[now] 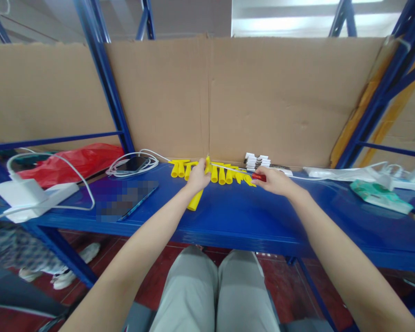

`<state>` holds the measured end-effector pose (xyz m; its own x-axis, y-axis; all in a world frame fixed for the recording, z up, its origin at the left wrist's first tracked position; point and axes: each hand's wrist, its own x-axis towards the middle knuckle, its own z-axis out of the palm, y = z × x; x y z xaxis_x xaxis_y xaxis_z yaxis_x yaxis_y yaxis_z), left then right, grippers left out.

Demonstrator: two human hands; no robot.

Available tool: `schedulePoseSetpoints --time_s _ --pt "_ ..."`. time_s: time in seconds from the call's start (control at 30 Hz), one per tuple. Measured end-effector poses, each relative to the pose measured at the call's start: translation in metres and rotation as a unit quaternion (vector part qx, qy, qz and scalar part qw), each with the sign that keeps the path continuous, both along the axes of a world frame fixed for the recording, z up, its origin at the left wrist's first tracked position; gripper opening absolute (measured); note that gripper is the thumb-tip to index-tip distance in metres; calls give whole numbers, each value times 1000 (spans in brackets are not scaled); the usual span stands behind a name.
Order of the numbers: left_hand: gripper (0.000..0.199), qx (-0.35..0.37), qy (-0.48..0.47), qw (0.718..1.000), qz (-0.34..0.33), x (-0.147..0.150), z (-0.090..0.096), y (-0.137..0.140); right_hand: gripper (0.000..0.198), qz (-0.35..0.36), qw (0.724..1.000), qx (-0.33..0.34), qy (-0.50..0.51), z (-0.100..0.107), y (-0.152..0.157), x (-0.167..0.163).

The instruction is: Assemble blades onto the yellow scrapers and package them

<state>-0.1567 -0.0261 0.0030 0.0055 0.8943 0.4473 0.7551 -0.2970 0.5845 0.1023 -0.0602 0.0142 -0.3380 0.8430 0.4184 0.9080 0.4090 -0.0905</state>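
Note:
My left hand (pixel 198 177) is closed around a yellow plastic piece (pixel 195 201). A round tube-like end sticks out below the hand, and a narrow yellow part shows above the fingers. My right hand (pixel 275 181) is shut on a small tool with a red handle (pixel 259 177); the fingers cover much of it. A thin pale line runs from near the red handle toward my left hand; I cannot tell whether it is a shaft or a cable. Similar yellow tubular pieces (pixel 222 176) stand in a row between and beside my hands. Smaller yellow bits (pixel 249 180) lie near the red handle.
White clips or small parts (pixel 257 161) are stacked against the cardboard wall (pixel 280 101). On the blue table (pixel 242 216) lie a phone with coiled white cable (pixel 133 164), a dark flat tablet (pixel 134 200), a charger (pixel 26 196), a red bag (pixel 79 161) and a green packet (pixel 380 196).

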Motion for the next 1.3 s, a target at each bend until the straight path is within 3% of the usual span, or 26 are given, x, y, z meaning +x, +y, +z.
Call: schedulePoseSetpoints --time_s 0.13,0.23,0.4,0.73,1.03,1.3 --pt "30 -2 -6 1000 -5 0 -1 1 16 -34 999 28 -9 -2 0 -1" --pt "31 4 -12 1000 -11 0 -2 2 9 -21 999 36 -15 -1 -1 0" --pt "29 1 -5 1000 -8 0 -1 1 21 0 999 33 -1 3 -3 1" --pt "28 6 7 1000 -15 0 -2 1 9 -39 996 74 -17 2 -2 3" --pt "27 23 5 1000 -11 0 -3 4 20 4 1000 6 -20 2 -2 3" --pt "28 34 4 999 -1 -2 -5 8 15 -37 998 58 7 -3 1 -1"
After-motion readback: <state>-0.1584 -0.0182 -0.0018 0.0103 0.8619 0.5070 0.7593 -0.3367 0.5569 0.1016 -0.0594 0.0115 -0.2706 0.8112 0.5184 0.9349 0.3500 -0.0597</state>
